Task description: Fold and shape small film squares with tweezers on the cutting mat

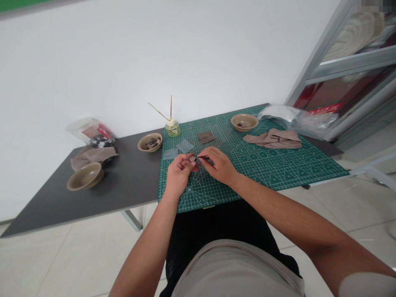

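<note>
My left hand (180, 170) and my right hand (218, 164) meet over the green cutting mat (262, 165). The left hand pinches a small brownish piece (192, 159) between its fingertips. The right hand is closed on a thin dark tool (202, 157) whose tip touches that piece; I cannot tell what kind of tool it is. Just beyond the hands lie two grey-blue squares (185, 146) and a brown square (206, 137) flat on the mat.
A small glass bottle with two sticks (172, 127) stands at the mat's far left corner. Three tan bowls (150, 142) (244, 122) (85, 176) sit around. Folded beige cloth (274, 138), a plastic bag (293, 117), another cloth (93, 156) and a plastic jar (91, 132) lie on the grey table (123, 189).
</note>
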The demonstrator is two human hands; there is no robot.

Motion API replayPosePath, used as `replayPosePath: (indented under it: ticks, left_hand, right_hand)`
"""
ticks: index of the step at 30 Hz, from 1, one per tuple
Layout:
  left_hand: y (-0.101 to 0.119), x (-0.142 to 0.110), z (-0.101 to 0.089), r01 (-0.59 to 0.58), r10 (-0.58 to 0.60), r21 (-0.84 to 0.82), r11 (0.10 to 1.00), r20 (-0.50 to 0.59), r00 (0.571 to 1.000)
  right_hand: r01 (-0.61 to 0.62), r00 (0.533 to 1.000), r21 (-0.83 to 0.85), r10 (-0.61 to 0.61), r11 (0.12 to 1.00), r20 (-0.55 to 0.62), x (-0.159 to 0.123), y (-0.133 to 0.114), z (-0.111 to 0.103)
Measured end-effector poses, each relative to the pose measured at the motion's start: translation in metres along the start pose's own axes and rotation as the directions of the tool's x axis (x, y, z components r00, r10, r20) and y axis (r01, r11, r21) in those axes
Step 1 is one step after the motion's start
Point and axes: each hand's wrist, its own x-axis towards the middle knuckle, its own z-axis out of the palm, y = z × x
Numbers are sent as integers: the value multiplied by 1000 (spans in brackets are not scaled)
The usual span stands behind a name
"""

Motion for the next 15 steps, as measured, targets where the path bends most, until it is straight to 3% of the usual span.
replayPosePath:
  ticks: [5, 15]
  left_hand:
    - [2, 0, 1, 10, -11, 33, 999, 24, 1000]
    - [2, 0, 1, 38, -41, 48, 998, 75, 996]
  right_hand:
    - [29, 999, 15, -30, 999, 37, 0, 3, 3]
    - [-46, 997, 60, 43, 997, 67, 1, 2, 2]
